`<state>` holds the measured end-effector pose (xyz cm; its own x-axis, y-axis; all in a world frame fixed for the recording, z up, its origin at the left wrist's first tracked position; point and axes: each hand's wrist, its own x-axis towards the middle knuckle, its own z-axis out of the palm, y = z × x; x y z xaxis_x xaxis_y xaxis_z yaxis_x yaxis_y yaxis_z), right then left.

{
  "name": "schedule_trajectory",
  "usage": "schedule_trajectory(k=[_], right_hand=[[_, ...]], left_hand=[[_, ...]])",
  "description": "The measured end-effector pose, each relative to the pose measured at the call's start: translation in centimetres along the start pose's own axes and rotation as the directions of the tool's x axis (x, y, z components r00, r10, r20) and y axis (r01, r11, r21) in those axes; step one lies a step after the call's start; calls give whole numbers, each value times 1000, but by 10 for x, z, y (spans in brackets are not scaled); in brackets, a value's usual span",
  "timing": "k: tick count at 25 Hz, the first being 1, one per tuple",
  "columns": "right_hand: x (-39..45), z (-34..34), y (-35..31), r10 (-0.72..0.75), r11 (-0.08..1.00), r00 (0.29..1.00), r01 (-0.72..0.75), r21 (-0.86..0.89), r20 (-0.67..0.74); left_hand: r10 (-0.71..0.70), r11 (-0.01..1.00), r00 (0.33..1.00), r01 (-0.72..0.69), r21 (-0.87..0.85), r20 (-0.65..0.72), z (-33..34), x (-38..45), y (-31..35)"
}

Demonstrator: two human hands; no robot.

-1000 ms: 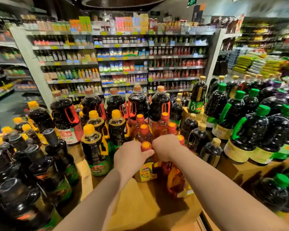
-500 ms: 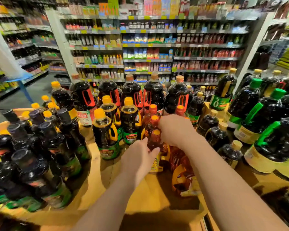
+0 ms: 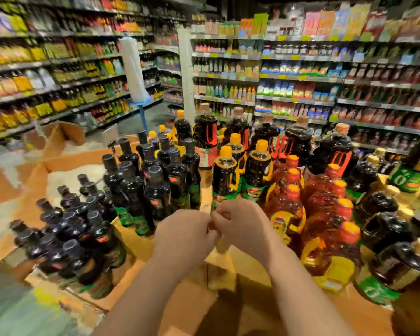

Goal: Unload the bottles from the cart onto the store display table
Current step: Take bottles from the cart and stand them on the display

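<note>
Hands come first: the left hand (image 3: 184,235) and the right hand (image 3: 243,229) are now pulled back from the bottles and meet in front of the person, knuckles touching. Half a second ago the right hand was on top of a red bottle and the left hand was by its side. Now both hands have curled fingers and hold no bottle. Something tiny may sit between the fingertips, but it is too blurry to tell.

The view has also swung to the left, so more of the left aisle shelves (image 3: 58,76) shows.

The red bottles (image 3: 325,207) with orange caps stand together on the wooden surface (image 3: 218,277), just to the right of the hands. Dark bottles with black caps (image 3: 141,185) stand to the left. Dark bottles with yellow caps (image 3: 224,175) stand behind the hands. Big dark bottles with red handles (image 3: 205,134) stand farther back.

A green label (image 3: 407,177) on a bottle at the right shows a big white "0". The other labels are too blurry to read.
</note>
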<state>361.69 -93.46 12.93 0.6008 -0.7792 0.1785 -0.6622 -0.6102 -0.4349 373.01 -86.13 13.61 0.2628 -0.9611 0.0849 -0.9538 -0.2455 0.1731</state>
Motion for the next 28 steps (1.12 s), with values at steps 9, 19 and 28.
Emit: schedule_trajectory(k=[9,19,28], right_hand=[[-73,79,-226,-443,890,871,398,223,213],[-300,196,-485,-917,370,185,726,579,354],[-526,235,-619,-811,-219,-557,574,789,179]], left_hand=[[-486,868,866,494,46,-114,-47,-218,-160],[-922,278,239,956,-93,-304,-64,-587,-225],[-840,-407,-447,894,-188,-307,-57,-799,-171]])
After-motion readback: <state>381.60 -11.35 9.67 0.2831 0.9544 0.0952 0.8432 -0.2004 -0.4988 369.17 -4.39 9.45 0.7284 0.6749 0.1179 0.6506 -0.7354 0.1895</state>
